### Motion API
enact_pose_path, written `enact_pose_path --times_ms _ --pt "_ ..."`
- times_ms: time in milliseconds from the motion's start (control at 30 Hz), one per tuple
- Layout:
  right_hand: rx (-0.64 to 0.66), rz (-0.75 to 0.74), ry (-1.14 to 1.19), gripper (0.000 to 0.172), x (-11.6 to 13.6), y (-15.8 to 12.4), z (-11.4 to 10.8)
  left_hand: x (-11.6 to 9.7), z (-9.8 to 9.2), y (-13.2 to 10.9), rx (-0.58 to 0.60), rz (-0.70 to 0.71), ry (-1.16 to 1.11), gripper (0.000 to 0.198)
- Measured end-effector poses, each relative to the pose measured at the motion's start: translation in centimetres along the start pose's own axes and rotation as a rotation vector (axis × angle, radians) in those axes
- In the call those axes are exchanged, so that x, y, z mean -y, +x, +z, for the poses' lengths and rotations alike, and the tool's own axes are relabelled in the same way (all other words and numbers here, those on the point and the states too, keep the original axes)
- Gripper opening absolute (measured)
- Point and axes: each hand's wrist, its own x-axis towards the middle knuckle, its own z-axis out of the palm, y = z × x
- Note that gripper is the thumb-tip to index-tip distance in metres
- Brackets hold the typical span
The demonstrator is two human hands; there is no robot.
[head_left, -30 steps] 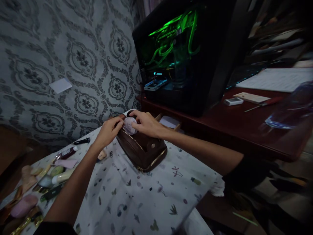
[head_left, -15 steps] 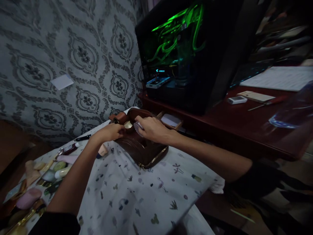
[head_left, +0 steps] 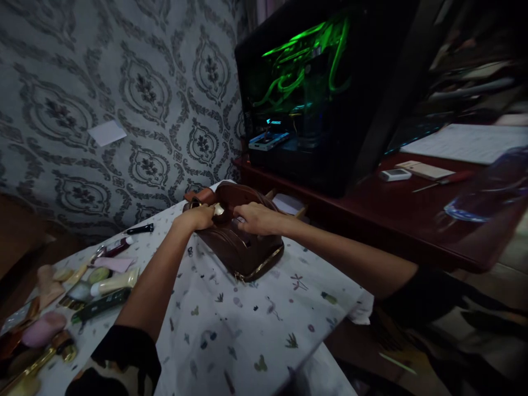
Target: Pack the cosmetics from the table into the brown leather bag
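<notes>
A dark brown leather bag with gold-coloured zips (head_left: 247,258) lies with its mouth open on a white cloth printed with small plants and flamingos (head_left: 268,344), and the following clock directions are taken from its middle. At ten o'clock the left hand (head_left: 198,218) is at the bag's rim, its fingertips sunk out of sight beside a shiny pale-gold object (head_left: 218,209) in the opening; whether they grip anything I cannot tell. At two o'clock the right hand (head_left: 259,218) reaches into the mouth with fingers bent inward; a small pale piece (head_left: 239,220) shows beneath them, mostly hidden, and I cannot tell how firmly it is held, if at all. An orange-brown leather strap (head_left: 202,195) sits past the left hand, also toward ten o'clock. A slim glossy black tube (head_left: 140,229) lies at nine o'clock. Around eight o'clock are a cream tube with a white cap (head_left: 115,283), a dark green oblong container (head_left: 101,305) and a rounded pink object (head_left: 43,330). A black computer case glowing green inside (head_left: 305,99) stands at one o'clock
</notes>
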Motion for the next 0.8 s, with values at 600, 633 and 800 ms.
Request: enact_pose_path --times_ms 600,633,800 --pt "-0.082 0.209 0.056 0.04 0.5 4.3 0.5 -0.7 1.2 0.7 0.115 -0.038 0.013 0.057" --pt "-0.086 0.221 0.059 0.041 0.6 4.7 0.6 -0.7 1.2 0.9 0.121 -0.04 0.014 0.057" --pt "-0.106 0.259 0.091 0.042 1.0 6.5 1.5 -1.0 1.3 1.0 0.128 -0.032 -0.022 0.052"
